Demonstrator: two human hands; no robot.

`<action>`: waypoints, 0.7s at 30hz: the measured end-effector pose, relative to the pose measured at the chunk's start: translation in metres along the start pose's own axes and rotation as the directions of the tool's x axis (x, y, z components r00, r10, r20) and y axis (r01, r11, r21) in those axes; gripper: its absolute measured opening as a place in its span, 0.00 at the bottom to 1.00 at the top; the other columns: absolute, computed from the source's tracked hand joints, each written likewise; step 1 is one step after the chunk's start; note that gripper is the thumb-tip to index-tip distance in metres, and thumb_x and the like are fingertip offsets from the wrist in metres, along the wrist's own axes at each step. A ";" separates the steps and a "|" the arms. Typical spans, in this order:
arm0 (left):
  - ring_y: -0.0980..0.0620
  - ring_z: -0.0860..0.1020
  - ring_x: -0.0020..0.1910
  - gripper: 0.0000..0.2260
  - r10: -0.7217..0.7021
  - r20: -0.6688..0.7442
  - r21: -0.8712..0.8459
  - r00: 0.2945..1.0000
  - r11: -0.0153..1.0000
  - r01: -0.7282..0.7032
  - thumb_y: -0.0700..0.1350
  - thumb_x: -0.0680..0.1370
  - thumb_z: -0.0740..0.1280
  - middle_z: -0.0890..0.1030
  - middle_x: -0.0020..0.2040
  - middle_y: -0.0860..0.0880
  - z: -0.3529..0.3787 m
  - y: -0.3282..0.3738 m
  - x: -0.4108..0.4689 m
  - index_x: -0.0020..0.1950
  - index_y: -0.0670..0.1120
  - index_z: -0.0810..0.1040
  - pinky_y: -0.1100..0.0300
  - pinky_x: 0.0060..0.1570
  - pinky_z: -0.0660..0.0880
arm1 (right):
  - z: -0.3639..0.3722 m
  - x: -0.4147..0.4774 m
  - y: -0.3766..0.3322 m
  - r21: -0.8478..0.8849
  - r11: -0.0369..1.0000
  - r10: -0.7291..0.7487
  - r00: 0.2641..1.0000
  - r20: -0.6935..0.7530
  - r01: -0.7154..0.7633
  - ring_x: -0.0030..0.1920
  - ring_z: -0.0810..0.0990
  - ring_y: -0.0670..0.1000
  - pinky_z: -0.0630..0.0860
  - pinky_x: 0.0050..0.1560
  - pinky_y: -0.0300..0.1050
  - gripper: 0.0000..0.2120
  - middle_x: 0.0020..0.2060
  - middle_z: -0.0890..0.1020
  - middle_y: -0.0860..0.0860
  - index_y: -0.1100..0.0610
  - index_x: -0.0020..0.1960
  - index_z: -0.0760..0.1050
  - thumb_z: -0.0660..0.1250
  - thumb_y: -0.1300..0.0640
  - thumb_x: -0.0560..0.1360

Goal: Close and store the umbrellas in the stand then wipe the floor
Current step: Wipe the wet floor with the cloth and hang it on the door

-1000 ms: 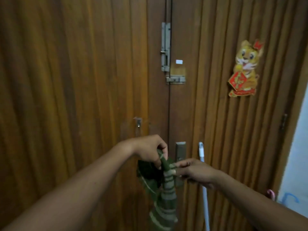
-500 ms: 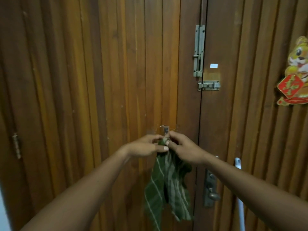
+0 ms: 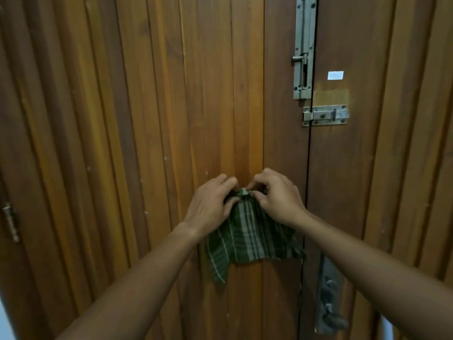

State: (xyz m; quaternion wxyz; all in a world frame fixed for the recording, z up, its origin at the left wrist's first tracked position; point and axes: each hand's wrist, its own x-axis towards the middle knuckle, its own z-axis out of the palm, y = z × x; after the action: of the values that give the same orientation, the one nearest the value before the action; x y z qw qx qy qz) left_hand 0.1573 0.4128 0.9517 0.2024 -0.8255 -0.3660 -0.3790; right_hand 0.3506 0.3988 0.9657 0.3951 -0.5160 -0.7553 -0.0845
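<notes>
A: What are the hands doing?

B: Both are at centre frame, just below the middle. The left hand [image 3: 210, 204] and the right hand [image 3: 277, 200] each have fingers curled in, pinching the bunched top edge of the green striped cloth [image 3: 247, 239] against the wooden door [image 3: 147, 119]. The rest of the cloth hangs loose beneath them, flat to the boards.

A: Where might it go wrong?

B: At the top, I'd say. A small pale bit shows between the fingertips. It could be a hook, a nail or a loop, but the fingers hide it and I cannot tell. If the cloth is only pinched and not caught on anything, letting go with both hands would drop it. If it is caught, a hard tug could snag the weave.

A: And the umbrellas?

B: None in view, nor the stand, nor the floor. The cloth is the only task thing here, so I can't judge how far the storing has got.

A: The surroundings?

B: Vertical brown boards fill the frame, dimly lit. A seam between two door leaves runs down right of centre. At upper right a tall bolt [image 3: 303, 47] sits on that seam, with a horizontal latch [image 3: 326, 115] below it and a white sticker [image 3: 335, 75] beside it. A lever handle [image 3: 329, 303] is at lower right — near the cloth's hanging corner, but apart from it. A hinge [image 3: 11, 222] sits at the left edge.
</notes>
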 end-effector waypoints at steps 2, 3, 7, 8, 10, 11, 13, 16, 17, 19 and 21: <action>0.49 0.75 0.37 0.05 0.037 -0.022 0.151 0.999 0.988 -0.033 0.48 0.77 0.69 0.71 0.48 0.51 0.011 -0.002 -0.004 0.50 0.50 0.76 0.56 0.32 0.74 | 0.008 -0.005 0.001 -0.191 0.976 -0.114 0.993 -0.031 0.106 0.46 0.78 0.48 0.78 0.41 0.47 0.04 0.44 0.77 0.43 0.45 0.49 0.81 0.69 0.52 0.77; 0.49 0.76 0.36 0.05 0.031 -0.032 0.188 0.999 0.982 -0.024 0.49 0.76 0.70 0.72 0.47 0.50 0.018 -0.003 -0.007 0.49 0.50 0.79 0.56 0.30 0.73 | 0.013 -0.010 0.005 -0.241 0.961 -0.145 0.989 -0.026 0.134 0.46 0.79 0.49 0.79 0.40 0.48 0.05 0.44 0.78 0.44 0.46 0.50 0.82 0.68 0.51 0.76; 0.50 0.78 0.37 0.04 -0.011 -0.066 0.206 0.998 0.978 0.024 0.49 0.75 0.71 0.76 0.39 0.53 0.040 0.000 -0.023 0.43 0.50 0.83 0.58 0.33 0.66 | 0.035 -0.031 0.022 -0.264 0.961 -0.094 0.996 -0.014 0.087 0.44 0.83 0.53 0.78 0.34 0.47 0.08 0.44 0.83 0.44 0.47 0.51 0.84 0.67 0.48 0.77; 0.51 0.78 0.37 0.04 -0.057 -0.074 0.173 0.996 0.983 0.069 0.49 0.75 0.71 0.77 0.39 0.53 0.041 0.003 -0.027 0.43 0.50 0.84 0.58 0.33 0.68 | 0.038 -0.035 0.024 -0.251 0.966 -0.073 0.997 -0.021 0.066 0.43 0.84 0.53 0.77 0.34 0.46 0.08 0.44 0.85 0.44 0.47 0.51 0.84 0.67 0.48 0.77; 0.52 0.80 0.39 0.06 -0.169 -0.068 0.089 0.983 0.981 0.174 0.49 0.76 0.71 0.81 0.41 0.55 0.041 0.008 -0.030 0.47 0.50 0.86 0.57 0.35 0.75 | 0.041 -0.043 0.024 -0.181 0.983 0.003 1.000 -0.013 -0.005 0.45 0.85 0.52 0.79 0.37 0.46 0.10 0.48 0.87 0.44 0.46 0.56 0.85 0.67 0.49 0.78; 0.53 0.81 0.40 0.07 -0.226 -0.048 0.042 0.973 0.973 0.228 0.50 0.77 0.70 0.82 0.44 0.55 0.040 0.011 -0.031 0.49 0.50 0.86 0.56 0.37 0.77 | 0.042 -0.048 0.021 -0.130 0.990 0.046 0.999 -0.005 -0.046 0.47 0.85 0.51 0.81 0.39 0.46 0.12 0.51 0.87 0.44 0.45 0.60 0.84 0.68 0.50 0.78; 0.55 0.82 0.46 0.10 -0.333 0.001 -0.064 0.943 0.941 0.332 0.51 0.78 0.68 0.85 0.50 0.56 0.038 0.019 -0.037 0.55 0.50 0.86 0.58 0.42 0.80 | 0.043 -0.060 0.015 -0.067 0.992 0.112 0.994 0.019 -0.110 0.50 0.85 0.51 0.82 0.44 0.47 0.17 0.55 0.86 0.44 0.43 0.66 0.79 0.67 0.52 0.78; 0.56 0.79 0.61 0.17 -0.427 0.088 -0.172 0.900 0.883 0.436 0.54 0.80 0.65 0.82 0.63 0.55 0.033 0.032 -0.052 0.65 0.50 0.81 0.61 0.59 0.77 | 0.042 -0.083 0.004 -0.047 0.984 0.178 0.977 0.116 -0.174 0.53 0.84 0.51 0.82 0.50 0.47 0.23 0.60 0.83 0.43 0.40 0.74 0.70 0.63 0.51 0.79; 0.55 0.77 0.65 0.19 -0.445 0.144 -0.191 0.884 0.864 0.466 0.55 0.80 0.64 0.80 0.66 0.55 0.031 0.037 -0.058 0.68 0.50 0.78 0.60 0.62 0.75 | 0.041 -0.091 -0.001 -0.063 0.980 0.197 0.967 0.163 -0.189 0.56 0.83 0.52 0.81 0.53 0.48 0.25 0.62 0.82 0.44 0.41 0.76 0.67 0.62 0.51 0.79; 0.51 0.77 0.66 0.22 -0.467 0.251 -0.169 0.848 0.841 0.513 0.57 0.80 0.63 0.79 0.67 0.53 0.026 0.049 -0.072 0.71 0.50 0.75 0.57 0.62 0.75 | 0.039 -0.107 -0.009 -0.107 0.971 0.234 0.937 0.261 -0.212 0.58 0.82 0.54 0.80 0.54 0.49 0.28 0.62 0.82 0.47 0.42 0.78 0.62 0.62 0.51 0.79; 0.46 0.80 0.61 0.23 -0.481 0.335 -0.102 0.810 0.836 0.539 0.60 0.79 0.62 0.82 0.63 0.51 0.019 0.059 -0.086 0.71 0.52 0.74 0.53 0.55 0.79 | 0.036 -0.123 -0.018 -0.137 0.962 0.271 0.901 0.339 -0.238 0.59 0.81 0.56 0.79 0.55 0.49 0.32 0.62 0.82 0.50 0.45 0.80 0.58 0.63 0.50 0.78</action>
State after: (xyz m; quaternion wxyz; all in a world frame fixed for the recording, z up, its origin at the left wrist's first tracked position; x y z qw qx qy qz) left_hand 0.1729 0.3472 0.8700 -0.0449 -0.7589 -0.5624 -0.3253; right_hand 0.3363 0.3226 0.8625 0.2357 -0.6346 -0.7355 0.0274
